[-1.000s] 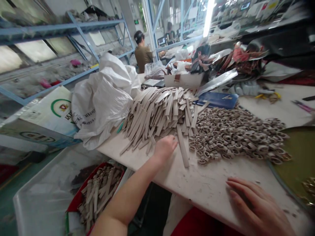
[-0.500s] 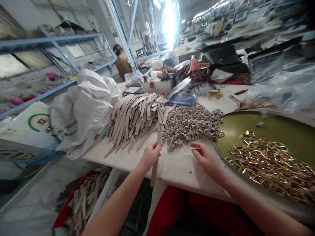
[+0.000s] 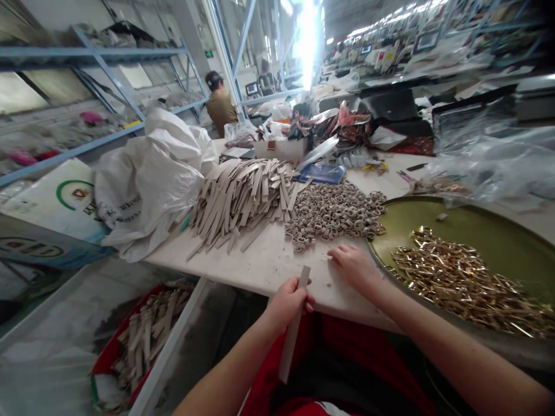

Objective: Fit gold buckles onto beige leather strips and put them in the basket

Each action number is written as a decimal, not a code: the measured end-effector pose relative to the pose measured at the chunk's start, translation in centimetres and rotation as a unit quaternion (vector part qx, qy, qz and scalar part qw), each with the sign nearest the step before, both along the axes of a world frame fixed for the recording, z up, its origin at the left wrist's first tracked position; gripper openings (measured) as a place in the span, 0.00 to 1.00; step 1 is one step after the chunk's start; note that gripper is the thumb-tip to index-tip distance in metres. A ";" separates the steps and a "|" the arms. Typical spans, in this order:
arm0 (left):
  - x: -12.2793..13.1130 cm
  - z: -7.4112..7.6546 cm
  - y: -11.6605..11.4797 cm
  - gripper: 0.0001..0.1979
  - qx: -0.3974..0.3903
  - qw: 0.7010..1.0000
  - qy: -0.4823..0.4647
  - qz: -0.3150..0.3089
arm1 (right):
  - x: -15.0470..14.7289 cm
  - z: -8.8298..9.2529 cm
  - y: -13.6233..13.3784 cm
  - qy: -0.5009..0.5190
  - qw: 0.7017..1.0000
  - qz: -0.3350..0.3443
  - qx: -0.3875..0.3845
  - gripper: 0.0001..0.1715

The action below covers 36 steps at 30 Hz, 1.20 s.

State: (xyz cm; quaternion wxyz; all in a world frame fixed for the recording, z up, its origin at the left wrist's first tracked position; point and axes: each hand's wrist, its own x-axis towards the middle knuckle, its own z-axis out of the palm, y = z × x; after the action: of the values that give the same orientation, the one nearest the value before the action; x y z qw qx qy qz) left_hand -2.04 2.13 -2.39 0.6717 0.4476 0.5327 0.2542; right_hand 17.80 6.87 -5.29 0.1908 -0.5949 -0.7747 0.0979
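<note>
In my left hand (image 3: 291,301) is a flat grey-beige strap strip (image 3: 295,335), pinched between thumb and fingers near its upper end. The strip slants down past the table edge, over my lap. My right hand (image 3: 353,264) is low over the tabletop, fingers slightly bent and apart, just in front of a heap of small grey-beige strap loops (image 3: 336,211); I see nothing held in it. Left of the loops lies a large pile of loose strips (image 3: 243,199). To the right, a round gold-green tray (image 3: 468,214) holds a mass of shiny gold metal buckles (image 3: 459,277).
A white plastic sack (image 3: 147,185) and a printed carton (image 3: 52,208) stand at the left. Below, a red-rimmed container (image 3: 106,361) holds more strap pieces. Behind the piles are a blue booklet (image 3: 321,173) and yellow-handled scissors (image 3: 376,167). Another person (image 3: 220,107) is farther back.
My left hand has come down and toward me with the strip, now over my lap. The right hand has shifted slightly, its fingers lowered nearer the table. The camera view has shifted a little.
</note>
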 end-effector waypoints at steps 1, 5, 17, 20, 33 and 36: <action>0.3 -0.1 -0.1 0.15 0.002 1.000 -0.008 -0.007 | 0.4 0.1 -0.6 0.040 0.999 -0.011 -0.005 0.14; 1.5 0.5 -0.5 0.12 -0.018 0.997 -0.066 -0.034 | 0.8 1.0 -2.5 0.419 0.893 -0.082 -0.140 0.15; 2.4 1.2 0.0 0.06 -0.068 0.986 -0.154 0.000 | -2.2 0.6 -5.5 0.451 0.873 -0.093 -0.161 0.17; 2.6 1.1 0.3 0.07 -0.108 0.980 -0.169 -0.008 | -1.7 0.8 -5.5 0.420 0.890 -0.098 -0.151 0.17; 2.8 0.5 0.3 0.15 0.259 0.934 0.196 -0.152 | -1.2 0.6 -6.0 0.726 0.575 -0.185 -0.329 0.19; 2.5 0.7 -0.2 0.15 0.293 0.895 0.262 -0.209 | -1.6 0.5 -7.1 0.668 0.664 -0.166 -0.292 0.19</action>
State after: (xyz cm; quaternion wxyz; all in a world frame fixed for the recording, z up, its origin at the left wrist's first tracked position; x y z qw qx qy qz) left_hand 0.41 1.96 -1.71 0.3841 0.7757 0.4847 0.1258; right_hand 16.24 -0.25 -4.76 0.4870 -0.5140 -0.2591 0.6569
